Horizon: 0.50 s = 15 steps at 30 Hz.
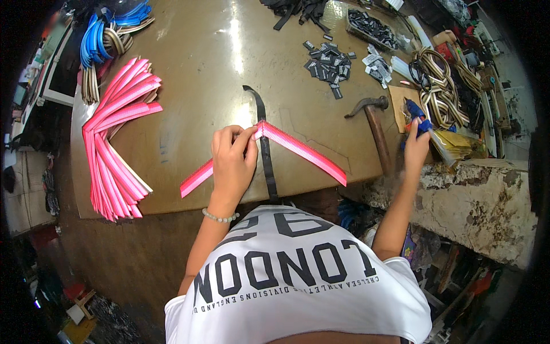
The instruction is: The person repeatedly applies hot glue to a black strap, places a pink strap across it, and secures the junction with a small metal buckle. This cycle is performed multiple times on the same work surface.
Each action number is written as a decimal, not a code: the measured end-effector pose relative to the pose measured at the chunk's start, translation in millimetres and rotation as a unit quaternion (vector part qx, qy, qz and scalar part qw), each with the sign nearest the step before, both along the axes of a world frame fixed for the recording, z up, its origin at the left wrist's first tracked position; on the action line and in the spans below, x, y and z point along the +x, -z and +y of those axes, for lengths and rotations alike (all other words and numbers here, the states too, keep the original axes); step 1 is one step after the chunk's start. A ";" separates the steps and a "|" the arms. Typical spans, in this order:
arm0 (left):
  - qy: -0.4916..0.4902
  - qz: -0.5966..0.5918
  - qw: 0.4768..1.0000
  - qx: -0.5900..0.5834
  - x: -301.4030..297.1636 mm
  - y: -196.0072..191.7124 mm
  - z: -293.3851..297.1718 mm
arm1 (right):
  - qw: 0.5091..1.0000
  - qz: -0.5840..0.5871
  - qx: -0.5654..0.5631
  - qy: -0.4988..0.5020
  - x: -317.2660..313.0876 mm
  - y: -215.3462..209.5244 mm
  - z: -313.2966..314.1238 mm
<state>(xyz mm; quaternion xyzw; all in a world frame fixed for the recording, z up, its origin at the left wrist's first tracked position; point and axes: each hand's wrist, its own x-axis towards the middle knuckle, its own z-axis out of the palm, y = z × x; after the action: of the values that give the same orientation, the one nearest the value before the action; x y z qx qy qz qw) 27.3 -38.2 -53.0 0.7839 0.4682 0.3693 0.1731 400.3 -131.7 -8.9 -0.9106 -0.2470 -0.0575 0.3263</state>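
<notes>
A pink strap (303, 152) with a ribbed surface lies bent into an inverted V on the table in front of me. My left hand (232, 157) pinches it at the bend, thumb and forefinger together. Beneath the bend runs a narrow black strip (265, 155), its far end curling left and its near end reaching the table edge. Off to the right, my right hand (416, 146) has its fingers around a blue glue gun (417, 112), which is over a piece of brown cardboard (399, 103). The hand partly hides the tool's handle.
A hammer (375, 129) lies between the strap and the cardboard. Folded pink straps (109, 149) pile up at left, with blue straps (94, 43) behind. Small black tags (330, 63) are heaped farther back, near a filled tray (371, 40). Coiled striped straps (441, 74) sit far right.
</notes>
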 end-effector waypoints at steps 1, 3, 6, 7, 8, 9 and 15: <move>0.003 -0.001 1.000 0.002 -0.1 -0.2 0.1 | 0.992 -0.029 -0.124 -0.024 1.5 -9.8 -14.1; 0.003 -0.003 1.000 0.000 0.7 0.0 0.1 | 0.969 0.049 -0.239 -0.035 -3.8 -36.3 -32.9; 0.002 -0.004 1.000 0.000 3.1 0.2 1.4 | 0.963 0.152 -0.175 -0.139 -22.9 -58.3 -19.9; -0.001 -0.007 1.000 0.000 3.3 -0.2 1.2 | 0.955 0.108 -0.139 -0.237 -23.7 -56.1 0.2; -0.001 -0.007 1.000 -0.002 3.3 -0.6 0.5 | 0.965 0.021 -0.093 -0.246 -22.7 -42.3 28.7; 0.002 -0.010 1.000 0.007 2.7 -1.2 0.0 | 0.935 -0.181 -0.054 -0.299 -14.7 -30.1 59.2; 0.003 -0.025 0.998 0.051 -2.8 -2.8 -4.6 | 0.920 -0.106 -0.243 -0.289 68.2 43.8 140.3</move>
<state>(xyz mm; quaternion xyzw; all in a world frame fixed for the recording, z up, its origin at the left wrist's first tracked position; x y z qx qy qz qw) 24.5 -42.8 -50.2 0.7833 0.4422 0.4118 0.1459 468.5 8.6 -52.7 -0.8392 -0.5393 0.0047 0.0696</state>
